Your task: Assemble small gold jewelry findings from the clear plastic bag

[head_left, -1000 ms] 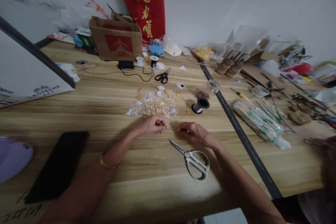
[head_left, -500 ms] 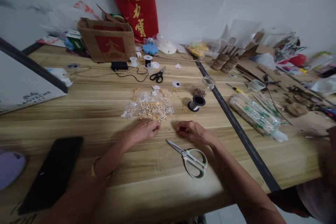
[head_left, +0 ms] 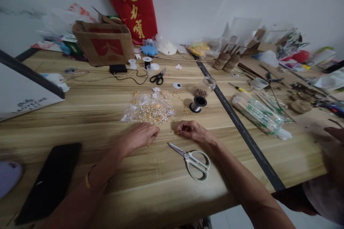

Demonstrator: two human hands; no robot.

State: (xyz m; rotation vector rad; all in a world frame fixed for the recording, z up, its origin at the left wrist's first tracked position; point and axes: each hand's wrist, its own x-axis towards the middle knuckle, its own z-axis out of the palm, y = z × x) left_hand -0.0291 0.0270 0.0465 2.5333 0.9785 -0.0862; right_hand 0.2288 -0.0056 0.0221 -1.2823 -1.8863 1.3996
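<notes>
My left hand rests low over the table, just in front of a pile of gold and silver beads and charms. Its fingers are curled together, and what they hold, if anything, is hidden. A tiny gold piece shows just below that hand. To the right, my right hand is pinched closed, with a small gold piece at its fingertips. Pale-handled scissors lie slightly open on the table below my right hand. A gold chain and a spool of silver wire lie beyond it.
A black phone or tablet lies at left. Black scissors, a cardboard box and small spools stand farther back. Right of the dark strip are a bag of sticks and craft scraps. Another person's hand reaches in at right.
My left hand has shifted slightly left, widening the gap between the hands; a tiny gold piece now shows below it. A gold piece now shows at my right fingertips. The view has shifted slightly.
</notes>
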